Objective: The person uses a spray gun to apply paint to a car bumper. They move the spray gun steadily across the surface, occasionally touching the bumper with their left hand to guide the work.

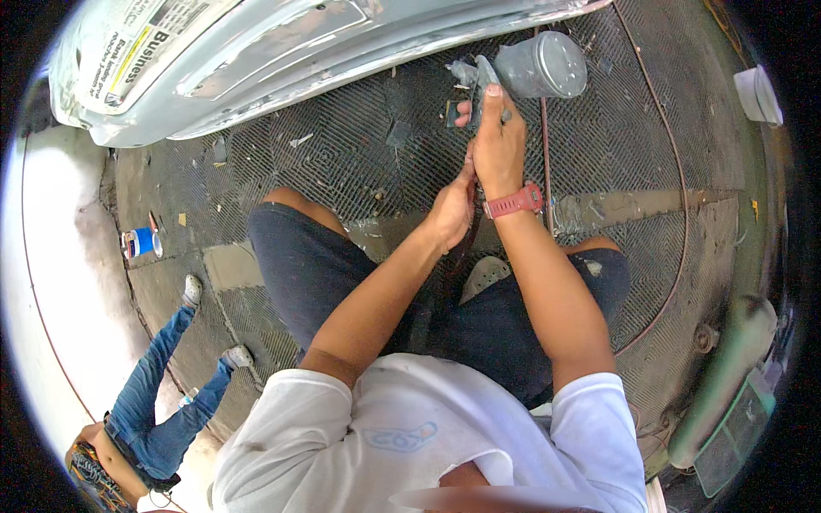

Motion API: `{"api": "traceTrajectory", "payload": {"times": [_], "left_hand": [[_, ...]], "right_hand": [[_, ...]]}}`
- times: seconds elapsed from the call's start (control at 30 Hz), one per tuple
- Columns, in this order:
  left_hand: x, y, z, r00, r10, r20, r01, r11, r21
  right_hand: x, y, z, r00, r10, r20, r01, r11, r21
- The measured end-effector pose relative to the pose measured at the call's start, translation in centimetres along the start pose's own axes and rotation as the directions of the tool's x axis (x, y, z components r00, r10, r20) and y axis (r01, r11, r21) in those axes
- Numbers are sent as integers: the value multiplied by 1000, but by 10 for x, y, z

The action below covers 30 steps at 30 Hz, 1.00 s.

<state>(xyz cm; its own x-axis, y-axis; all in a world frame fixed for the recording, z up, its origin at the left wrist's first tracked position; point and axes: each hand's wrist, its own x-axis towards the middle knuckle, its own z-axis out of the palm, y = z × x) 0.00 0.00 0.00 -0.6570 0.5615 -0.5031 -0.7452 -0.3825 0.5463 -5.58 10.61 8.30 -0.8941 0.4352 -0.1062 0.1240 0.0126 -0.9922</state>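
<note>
Dark ridged floor matting (342, 128) carries a grey-smeared tub (539, 67), contents unclear, just beyond the right hand (499, 141), which curls round a grey flat piece (486, 73); the left hand (451, 210), partly curled close by, hides any grip.

Left forearm (380, 291) and right forearm (556, 291) reach forward, converging — right hand (499, 150) farther out, thumb (493, 96) extended, fingertips (463, 113) curled; left hand (451, 212) just behind — fingers (466, 173) at the right hand's heel.
</note>
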Motion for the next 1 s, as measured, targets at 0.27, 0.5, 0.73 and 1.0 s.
{"api": "traceTrajectory", "payload": {"times": [0.27,0.5,0.73,1.0], "left_hand": [[-13,8,-1,996,25,84,-18,996,-89],[-14,14,1,1000,0,-29,-2,997,-79],[-37,26,5,978,56,-199,-89,983,-160],[-57,37,-23,982,184,-46,-189,958,-214]], "right_hand": [[-7,-4,5,1000,-8,19,8,999,-34],[-12,-10,14,995,7,100,-4,999,-34],[-36,-16,39,954,-135,269,167,981,-99],[-62,-17,72,867,-282,410,293,955,38]]}}
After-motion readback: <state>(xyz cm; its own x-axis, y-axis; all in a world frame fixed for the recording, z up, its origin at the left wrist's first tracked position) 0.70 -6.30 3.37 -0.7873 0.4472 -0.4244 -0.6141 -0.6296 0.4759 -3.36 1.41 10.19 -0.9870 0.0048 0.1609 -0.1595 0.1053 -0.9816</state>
